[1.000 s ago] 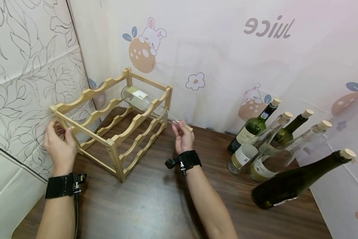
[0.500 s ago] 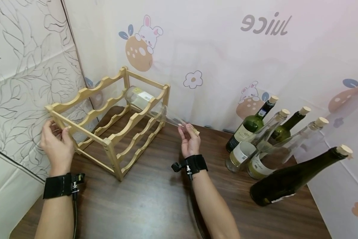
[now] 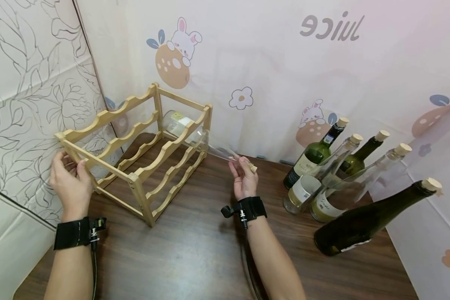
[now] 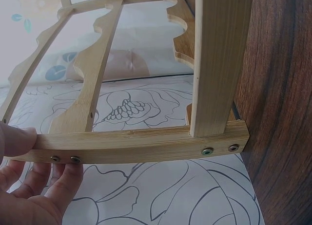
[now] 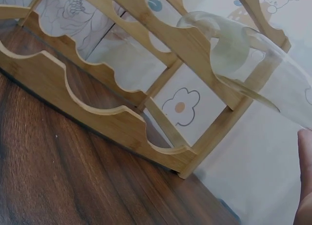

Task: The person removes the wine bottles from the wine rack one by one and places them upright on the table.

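A clear glass wine bottle (image 3: 194, 135) with a pale label lies in the far end slot of the wooden wine rack (image 3: 141, 198), passing under the top rail. Its corked neck slopes down outside the rack, where my right hand (image 3: 246, 180) pinches it near the cork (image 3: 252, 167). In the right wrist view the bottle (image 5: 287, 79) rests over the middle scalloped rail, and only a finger (image 5: 304, 171) shows at the edge. My left hand (image 3: 71, 179) grips the rack's near left post; in the left wrist view its thumb and fingers close around that post (image 4: 131, 146).
Several corked bottles stand on the right of the dark wood table (image 3: 194, 262), among them a dark green bottle (image 3: 371, 223), a green labelled bottle (image 3: 315, 156) and a clear bottle (image 3: 303, 193). A printed curtain (image 3: 270, 83) hangs close behind the rack.
My right hand has drawn the bottle to the right and slightly down, so more of its neck sticks out of the rack. My left hand stays on the post.
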`<state>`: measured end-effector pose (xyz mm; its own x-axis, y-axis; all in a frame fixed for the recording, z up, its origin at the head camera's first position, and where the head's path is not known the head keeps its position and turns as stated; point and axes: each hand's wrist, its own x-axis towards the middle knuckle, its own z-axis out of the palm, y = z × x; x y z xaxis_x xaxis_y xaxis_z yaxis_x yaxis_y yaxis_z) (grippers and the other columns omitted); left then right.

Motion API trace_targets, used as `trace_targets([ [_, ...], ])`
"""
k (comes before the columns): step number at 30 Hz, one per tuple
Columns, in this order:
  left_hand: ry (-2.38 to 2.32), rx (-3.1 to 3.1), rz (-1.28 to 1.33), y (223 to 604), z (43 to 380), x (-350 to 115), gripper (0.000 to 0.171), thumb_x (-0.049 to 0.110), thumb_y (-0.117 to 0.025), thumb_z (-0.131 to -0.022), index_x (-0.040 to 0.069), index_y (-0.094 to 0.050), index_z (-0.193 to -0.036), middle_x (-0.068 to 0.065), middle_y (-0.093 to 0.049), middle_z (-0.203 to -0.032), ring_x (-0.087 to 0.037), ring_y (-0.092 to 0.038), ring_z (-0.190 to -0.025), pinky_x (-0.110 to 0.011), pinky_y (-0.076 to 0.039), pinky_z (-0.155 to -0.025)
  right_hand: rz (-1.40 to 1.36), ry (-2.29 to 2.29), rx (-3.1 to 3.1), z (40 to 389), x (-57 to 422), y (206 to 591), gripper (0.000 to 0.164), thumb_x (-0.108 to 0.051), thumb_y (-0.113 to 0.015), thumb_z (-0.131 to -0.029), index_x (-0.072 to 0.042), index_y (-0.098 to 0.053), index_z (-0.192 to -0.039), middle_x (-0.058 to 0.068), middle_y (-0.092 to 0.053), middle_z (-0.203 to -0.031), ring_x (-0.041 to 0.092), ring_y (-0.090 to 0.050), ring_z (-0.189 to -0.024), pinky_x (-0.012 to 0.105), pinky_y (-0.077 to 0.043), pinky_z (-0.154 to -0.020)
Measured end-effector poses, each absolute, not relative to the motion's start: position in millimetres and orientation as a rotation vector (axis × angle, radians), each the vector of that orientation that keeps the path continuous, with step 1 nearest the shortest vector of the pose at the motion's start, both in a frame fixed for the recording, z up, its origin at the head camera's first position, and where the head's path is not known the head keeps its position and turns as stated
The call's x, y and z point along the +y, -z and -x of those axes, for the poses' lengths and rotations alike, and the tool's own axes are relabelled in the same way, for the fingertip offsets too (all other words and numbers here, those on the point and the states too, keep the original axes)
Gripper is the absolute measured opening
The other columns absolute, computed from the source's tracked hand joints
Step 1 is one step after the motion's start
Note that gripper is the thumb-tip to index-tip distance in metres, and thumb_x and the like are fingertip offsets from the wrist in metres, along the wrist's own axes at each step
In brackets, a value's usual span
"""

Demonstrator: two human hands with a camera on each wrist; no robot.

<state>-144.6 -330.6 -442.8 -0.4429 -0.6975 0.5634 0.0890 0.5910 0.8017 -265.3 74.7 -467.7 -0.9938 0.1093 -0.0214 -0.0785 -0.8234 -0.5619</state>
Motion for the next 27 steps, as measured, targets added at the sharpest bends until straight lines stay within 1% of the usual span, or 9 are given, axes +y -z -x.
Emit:
trace_targets([
  [1, 0.981, -1.817, -0.495, 443.0, 144.6, -330.6, 0.039, 0.004, -0.064, -0.100, 0.000, -0.061, -0.139, 0.033, -0.042, -0.106, 0.015, -0.049, -0.095, -0.008, -0.051, -0.093, 0.079, -2.909, -0.887, 265.3, 75.8, 467.3, 0.012, -0.002, -0.065, -0.102, -0.007, -0.072, -0.093, 0.008, -0.081, -0.095, 0.018, -0.080, -0.091, 0.035, -0.065, -0.091],
  [4, 0.979, -1.818, -0.496, 443.1, 144.6, -330.6, 0.039, 0.003, -0.063, -0.099, 0.000, -0.061, -0.138, 0.032, -0.042, -0.107, 0.015, -0.049, -0.095, -0.008, -0.051, -0.093, 0.080, -2.922, -0.844, 264.7, 79.0, 467.3, 0.014, 0.000, -0.063, -0.102, -0.006, -0.072, -0.093, 0.010, -0.081, -0.094, 0.020, -0.080, -0.091, 0.036, -0.065, -0.091],
  [9, 0.976, -1.822, -0.501, 442.1, 144.5, -330.4, 0.039, 0.003, -0.063, -0.100, 0.001, -0.061, -0.139, 0.032, -0.042, -0.107, 0.015, -0.049, -0.095, -0.008, -0.051, -0.093, 0.098, -2.926, -0.799, 263.5, 85.1, 469.6, 0.014, 0.001, -0.063, -0.102, -0.004, -0.072, -0.093, 0.012, -0.082, -0.094, 0.022, -0.081, -0.089, 0.037, -0.065, -0.089],
  [16, 0.965, -1.821, -0.500, 440.2, 144.0, -330.2, 0.040, 0.004, -0.063, -0.100, 0.000, -0.061, -0.139, 0.032, -0.041, -0.106, 0.015, -0.049, -0.095, -0.007, -0.049, -0.091, 0.123, -2.917, -0.778, 262.8, 93.1, 472.5, 0.015, 0.002, -0.062, -0.102, -0.003, -0.073, -0.093, 0.012, -0.081, -0.091, 0.021, -0.081, -0.085, 0.036, -0.066, -0.087],
  [23, 0.966, -1.821, -0.502, 440.7, 144.1, -330.2, 0.040, 0.003, -0.063, -0.100, 0.000, -0.061, -0.139, 0.032, -0.042, -0.107, 0.015, -0.049, -0.095, -0.007, -0.050, -0.092, 0.126, -2.912, -0.816, 259.9, 97.3, 473.2, 0.016, 0.001, -0.060, -0.103, -0.004, -0.072, -0.094, 0.012, -0.081, -0.092, 0.022, -0.081, -0.088, 0.035, -0.066, -0.087],
  [27, 0.982, -1.821, -0.502, 441.5, 143.5, -329.7, 0.040, 0.004, -0.063, -0.100, 0.002, -0.061, -0.139, 0.031, -0.043, -0.108, 0.015, -0.049, -0.096, -0.008, -0.051, -0.094, 0.109, -2.907, -0.829, 258.7, 100.1, 473.9, 0.013, 0.001, -0.061, -0.103, -0.004, -0.071, -0.097, 0.011, -0.081, -0.092, 0.022, -0.081, -0.088, 0.034, -0.066, -0.087],
])
